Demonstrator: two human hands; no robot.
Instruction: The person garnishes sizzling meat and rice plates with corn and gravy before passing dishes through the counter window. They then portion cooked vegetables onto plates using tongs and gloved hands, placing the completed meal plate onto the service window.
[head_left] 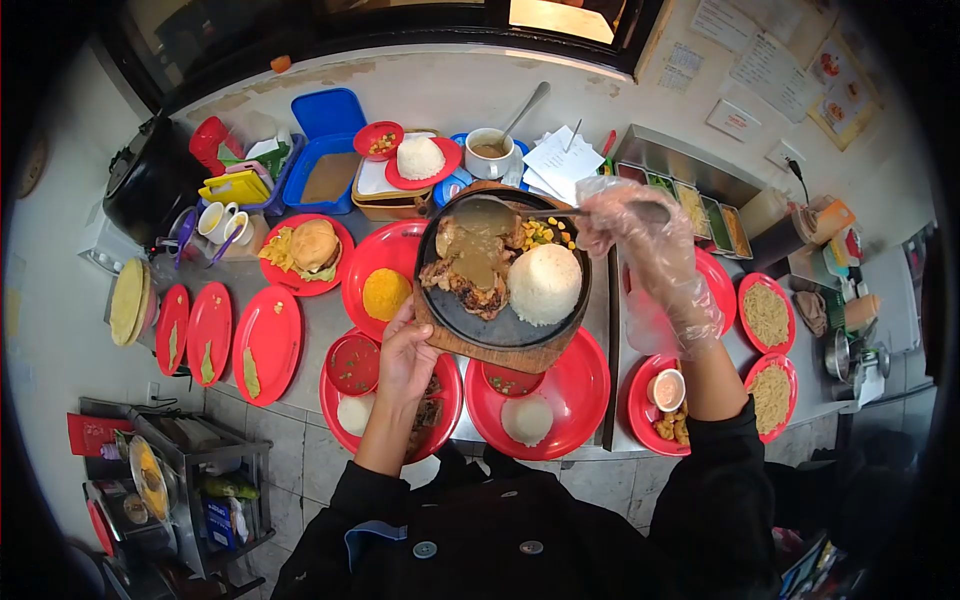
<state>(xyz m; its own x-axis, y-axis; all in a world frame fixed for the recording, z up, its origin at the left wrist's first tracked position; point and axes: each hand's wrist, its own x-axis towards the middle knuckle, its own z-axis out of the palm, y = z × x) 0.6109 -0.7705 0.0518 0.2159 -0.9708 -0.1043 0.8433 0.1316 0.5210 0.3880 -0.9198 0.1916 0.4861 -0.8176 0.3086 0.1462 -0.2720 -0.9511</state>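
My left hand (402,362) grips the near-left edge of a wooden board (530,362), which carries a round black sizzling plate (497,330) above the counter. Grilled meat (490,300) under brown gravy (470,252), a dome of white rice (545,284) and yellow corn (545,232) lie on that plate. My right hand (650,245), in a clear plastic glove, is closed around the handle of a metal ladle (484,214). The ladle's bowl is over the meat, touching or just above the gravy; which one I cannot tell.
Red plates with rice and soup bowls (352,363) stand below the board. A burger plate (315,248) and oval red plates (268,345) are at left, noodle plates (768,317) at right. Behind stand a gravy cup (490,146), a blue container (325,178) and metal ingredient trays (715,222).
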